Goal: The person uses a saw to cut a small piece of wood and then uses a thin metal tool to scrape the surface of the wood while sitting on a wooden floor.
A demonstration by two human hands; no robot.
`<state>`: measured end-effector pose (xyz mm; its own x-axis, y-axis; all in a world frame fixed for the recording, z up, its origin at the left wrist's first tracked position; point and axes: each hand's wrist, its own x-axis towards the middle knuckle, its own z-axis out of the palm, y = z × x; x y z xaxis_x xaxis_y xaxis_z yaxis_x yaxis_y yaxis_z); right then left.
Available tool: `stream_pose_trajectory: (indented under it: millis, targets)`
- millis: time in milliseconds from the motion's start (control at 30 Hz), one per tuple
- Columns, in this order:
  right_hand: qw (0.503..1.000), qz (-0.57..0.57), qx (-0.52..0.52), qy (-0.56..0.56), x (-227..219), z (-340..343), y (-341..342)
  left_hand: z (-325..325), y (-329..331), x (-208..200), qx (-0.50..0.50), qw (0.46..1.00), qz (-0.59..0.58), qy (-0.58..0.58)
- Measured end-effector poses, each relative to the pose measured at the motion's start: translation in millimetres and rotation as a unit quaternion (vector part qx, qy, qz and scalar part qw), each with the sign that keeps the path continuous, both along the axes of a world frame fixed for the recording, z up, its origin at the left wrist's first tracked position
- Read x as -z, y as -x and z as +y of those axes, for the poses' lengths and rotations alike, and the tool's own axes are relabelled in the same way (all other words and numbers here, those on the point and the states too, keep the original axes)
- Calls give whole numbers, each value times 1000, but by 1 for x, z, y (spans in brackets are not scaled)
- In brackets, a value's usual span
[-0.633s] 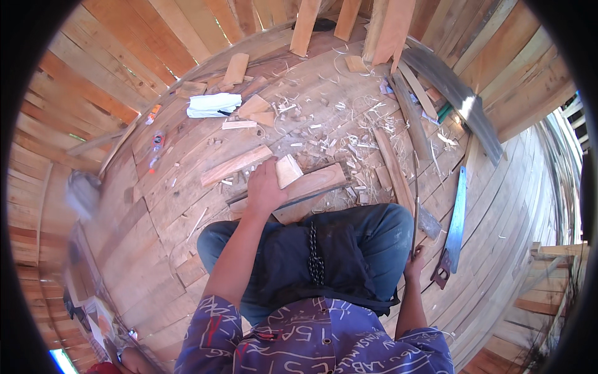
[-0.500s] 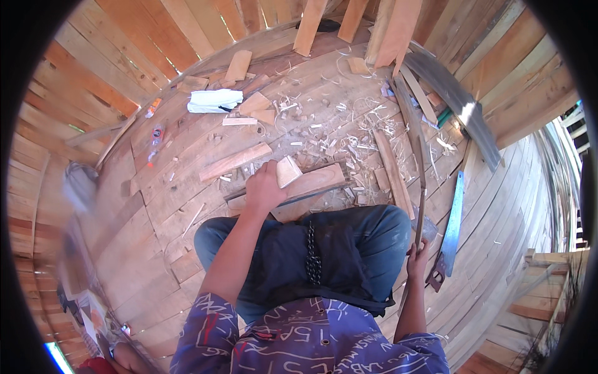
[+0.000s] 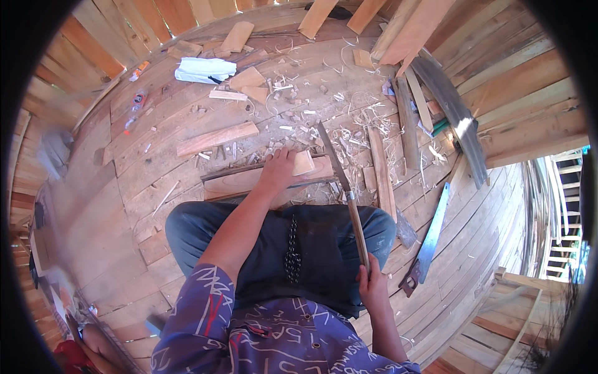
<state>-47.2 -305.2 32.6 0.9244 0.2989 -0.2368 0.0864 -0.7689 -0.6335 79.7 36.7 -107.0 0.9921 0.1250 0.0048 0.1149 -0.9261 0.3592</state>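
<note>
My left hand (image 3: 278,169) is closed on a small pale wood block (image 3: 303,163), pressing it on a thick wooden board (image 3: 233,182) in front of my crossed legs. The fingertips curl over the block's left side. In my right hand (image 3: 374,287) is a long-handled knife (image 3: 357,227), gripped low on its wooden handle. Its narrow grey blade points up and away from me, beside the right end of the board. The blade stands apart from the block.
Shavings and offcuts (image 3: 361,118) litter the plank floor. A handsaw (image 3: 430,234) with a blue blade lies right of my knee. Loose boards (image 3: 383,174), a white bundle (image 3: 205,70) and a plastic bottle (image 3: 137,101) lie farther off. Another person's arm (image 3: 96,346) shows at lower left.
My right hand has brought the knife inward from beside my right knee to across my right thigh, its blade now near the block. The left hand stays on the block. The view has shifted.
</note>
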Motion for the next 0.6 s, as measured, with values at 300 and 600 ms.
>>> stream_pose_trajectory:
  millis: [300, 600]
  targets:
    - [998, 22, -40, 48, -4, 24, -7, 2, 1, -20, -38, 998, 18, 48]
    - [993, -39, -38, 104, -29, -4, 13, -16, -1, -69, -13, 995, -45, 90]
